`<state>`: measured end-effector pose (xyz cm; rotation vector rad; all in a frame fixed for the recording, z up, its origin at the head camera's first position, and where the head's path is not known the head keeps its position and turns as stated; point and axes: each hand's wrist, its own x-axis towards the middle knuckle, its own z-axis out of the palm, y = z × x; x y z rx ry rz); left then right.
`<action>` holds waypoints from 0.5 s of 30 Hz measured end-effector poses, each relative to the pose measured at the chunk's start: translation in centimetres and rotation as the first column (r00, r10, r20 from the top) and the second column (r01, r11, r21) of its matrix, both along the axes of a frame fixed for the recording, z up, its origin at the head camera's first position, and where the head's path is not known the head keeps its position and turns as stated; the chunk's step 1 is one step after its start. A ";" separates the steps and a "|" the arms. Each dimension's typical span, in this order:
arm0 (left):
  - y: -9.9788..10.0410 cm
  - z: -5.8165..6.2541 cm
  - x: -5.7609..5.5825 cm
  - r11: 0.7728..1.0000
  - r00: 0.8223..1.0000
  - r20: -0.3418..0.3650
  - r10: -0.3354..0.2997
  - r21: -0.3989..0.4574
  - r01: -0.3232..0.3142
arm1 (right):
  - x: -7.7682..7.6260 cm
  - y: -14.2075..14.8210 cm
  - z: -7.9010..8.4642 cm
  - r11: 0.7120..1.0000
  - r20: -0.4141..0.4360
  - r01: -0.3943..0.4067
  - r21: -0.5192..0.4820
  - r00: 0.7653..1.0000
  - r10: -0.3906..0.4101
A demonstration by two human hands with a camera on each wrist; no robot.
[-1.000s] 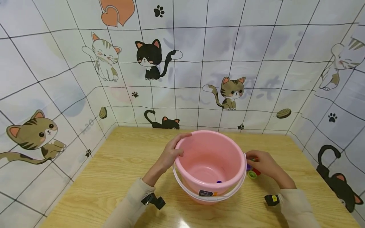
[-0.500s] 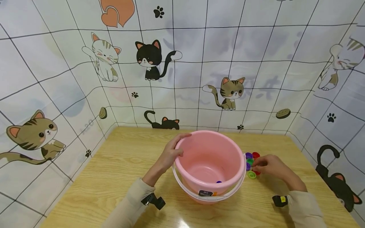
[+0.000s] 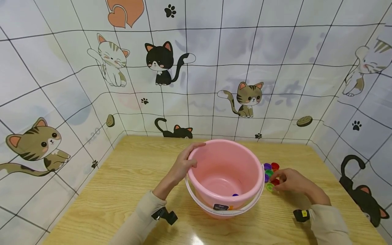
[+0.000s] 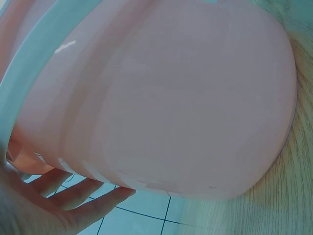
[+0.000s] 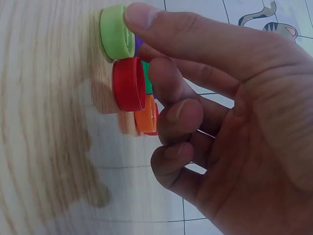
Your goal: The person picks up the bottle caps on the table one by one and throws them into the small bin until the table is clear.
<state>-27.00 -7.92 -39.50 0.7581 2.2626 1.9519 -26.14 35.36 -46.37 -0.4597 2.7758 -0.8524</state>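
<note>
A pink bucket (image 3: 211, 200) stands upright on the table, its white handle (image 3: 225, 213) hanging down at the front. My left hand (image 3: 183, 165) grips the bucket's left rim, thumb inside and fingers outside. A small part of a dark blue cap (image 3: 235, 195) shows inside over the near rim. Right of the bucket lies a cluster of bottle caps: purple, green, red, orange and a lime-green cap (image 5: 115, 33). My right hand (image 3: 292, 180) is over them, thumb tip at the lime-green cap's edge and index finger apart from it, near a red cap (image 5: 129, 84).
The wooden table (image 3: 131, 190) reaches back to a wall covering (image 3: 202, 78) printed with cats and grid lines. Similar covering rises on the left and right. The bucket's near wall hides much of its floor from the head view.
My right hand has moved right from beside the bucket rim, uncovering more caps, then its thumb has come down toward the lime-green cap. The left hand and bucket have stayed put.
</note>
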 end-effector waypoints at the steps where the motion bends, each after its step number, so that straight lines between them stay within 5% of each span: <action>1: 0.0 0.0 0.0 1.000 1.000 -0.001 0.000 -0.001 0.000 | 0.0 0.0 0.0 1.000 0.003 -0.001 0.003 1.000 0.001; 15: 0.0 -0.1 0.0 1.000 1.000 0.006 -0.016 0.007 0.016 | -0.3 0.3 -0.3 0.998 0.023 -0.056 -0.024 0.998 0.057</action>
